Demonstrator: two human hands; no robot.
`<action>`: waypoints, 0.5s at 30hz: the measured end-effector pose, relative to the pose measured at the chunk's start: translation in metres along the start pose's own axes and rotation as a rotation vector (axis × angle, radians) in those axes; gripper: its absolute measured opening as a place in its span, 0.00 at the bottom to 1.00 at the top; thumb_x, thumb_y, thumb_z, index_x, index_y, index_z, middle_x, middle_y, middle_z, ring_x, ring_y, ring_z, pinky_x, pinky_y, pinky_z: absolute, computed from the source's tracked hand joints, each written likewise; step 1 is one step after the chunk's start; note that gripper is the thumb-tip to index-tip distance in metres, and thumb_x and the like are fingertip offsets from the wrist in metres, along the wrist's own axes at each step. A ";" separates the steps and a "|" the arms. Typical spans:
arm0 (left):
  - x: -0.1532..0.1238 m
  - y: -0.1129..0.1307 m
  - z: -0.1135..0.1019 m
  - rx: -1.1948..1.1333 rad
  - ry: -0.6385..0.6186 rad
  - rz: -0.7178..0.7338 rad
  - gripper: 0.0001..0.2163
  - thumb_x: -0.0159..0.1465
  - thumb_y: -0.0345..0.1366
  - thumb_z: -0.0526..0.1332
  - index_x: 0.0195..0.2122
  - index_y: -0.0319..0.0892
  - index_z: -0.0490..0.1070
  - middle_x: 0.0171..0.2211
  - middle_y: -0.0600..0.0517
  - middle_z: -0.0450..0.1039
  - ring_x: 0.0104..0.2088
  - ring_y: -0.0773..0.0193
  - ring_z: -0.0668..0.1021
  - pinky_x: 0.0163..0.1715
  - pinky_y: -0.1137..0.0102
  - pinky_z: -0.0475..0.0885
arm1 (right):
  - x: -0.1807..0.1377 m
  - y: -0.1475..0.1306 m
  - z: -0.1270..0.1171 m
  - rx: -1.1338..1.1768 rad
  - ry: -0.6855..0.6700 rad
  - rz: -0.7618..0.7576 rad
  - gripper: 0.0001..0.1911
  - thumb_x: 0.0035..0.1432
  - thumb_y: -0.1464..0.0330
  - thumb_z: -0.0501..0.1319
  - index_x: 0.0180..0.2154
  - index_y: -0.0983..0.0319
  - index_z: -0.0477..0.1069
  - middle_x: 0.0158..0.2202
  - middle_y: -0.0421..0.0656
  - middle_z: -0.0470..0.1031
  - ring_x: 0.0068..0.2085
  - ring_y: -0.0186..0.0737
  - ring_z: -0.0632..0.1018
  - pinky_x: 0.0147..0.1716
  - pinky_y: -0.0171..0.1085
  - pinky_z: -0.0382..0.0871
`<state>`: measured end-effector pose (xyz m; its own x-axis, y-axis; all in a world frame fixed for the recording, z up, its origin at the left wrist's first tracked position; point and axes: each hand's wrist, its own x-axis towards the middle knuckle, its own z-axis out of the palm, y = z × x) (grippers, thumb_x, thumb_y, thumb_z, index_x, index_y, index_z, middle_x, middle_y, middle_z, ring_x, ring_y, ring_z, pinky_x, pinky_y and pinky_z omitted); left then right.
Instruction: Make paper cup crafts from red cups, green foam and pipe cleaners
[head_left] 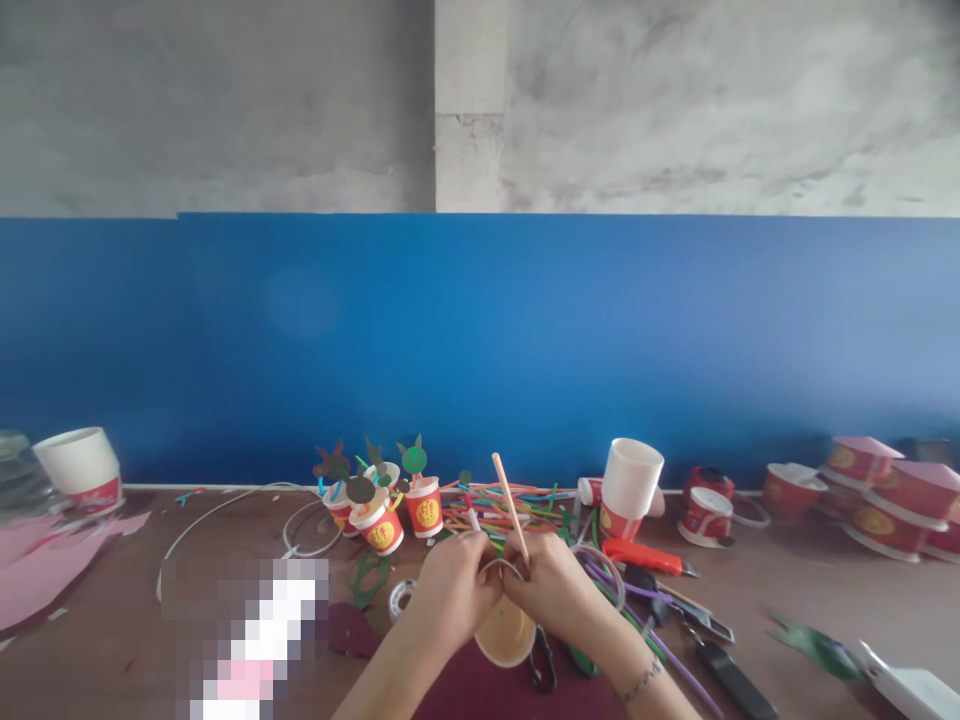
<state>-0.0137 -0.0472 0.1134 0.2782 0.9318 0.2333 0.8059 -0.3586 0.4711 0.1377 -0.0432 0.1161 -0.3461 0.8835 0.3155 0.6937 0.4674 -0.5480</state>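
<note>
Both my hands meet at the far rim of a paper cup [504,635], whose pale inside faces me. My left hand [459,578] pinches the rim from the left, its fingertips partly hidden. Against the same rim, my right hand [551,580] is closed from the right. A pale orange drinking straw [510,500] rises slanting from between my right thumb and fingers; its lower end is hidden. Just beyond my hands stand several red and white paper cups [425,507] with straws and cut-out animal heads on them.
Many coloured straws [517,508] lie by the blue wall panel [480,350]. To the right are a stack of white cups [632,480], an orange utility knife [649,557], scissors [544,660] and red bowls [892,525]. A tape roll [401,598] and pink paper [45,580] lie left.
</note>
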 end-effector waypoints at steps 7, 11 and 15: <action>-0.001 0.000 -0.002 -0.080 0.021 0.008 0.07 0.55 0.27 0.56 0.31 0.42 0.70 0.31 0.50 0.75 0.34 0.61 0.76 0.31 0.73 0.63 | 0.000 -0.002 0.000 -0.008 -0.006 0.020 0.07 0.46 0.74 0.53 0.24 0.61 0.69 0.20 0.37 0.71 0.22 0.33 0.68 0.24 0.30 0.55; -0.001 -0.002 -0.002 -0.081 0.015 0.036 0.06 0.57 0.28 0.56 0.32 0.42 0.72 0.34 0.49 0.75 0.37 0.60 0.76 0.34 0.72 0.64 | 0.001 0.000 0.002 -0.010 -0.013 0.022 0.06 0.45 0.74 0.53 0.25 0.61 0.68 0.19 0.36 0.69 0.22 0.33 0.67 0.24 0.30 0.54; 0.000 -0.005 0.002 -0.067 0.032 0.051 0.05 0.58 0.29 0.56 0.31 0.42 0.72 0.33 0.48 0.75 0.37 0.59 0.76 0.35 0.72 0.65 | 0.001 0.000 0.000 -0.045 -0.016 0.029 0.05 0.44 0.75 0.53 0.24 0.61 0.66 0.20 0.37 0.68 0.24 0.33 0.67 0.24 0.30 0.52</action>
<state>-0.0172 -0.0453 0.1094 0.3002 0.9103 0.2851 0.7538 -0.4095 0.5139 0.1371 -0.0423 0.1161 -0.3354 0.8973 0.2872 0.7310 0.4401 -0.5215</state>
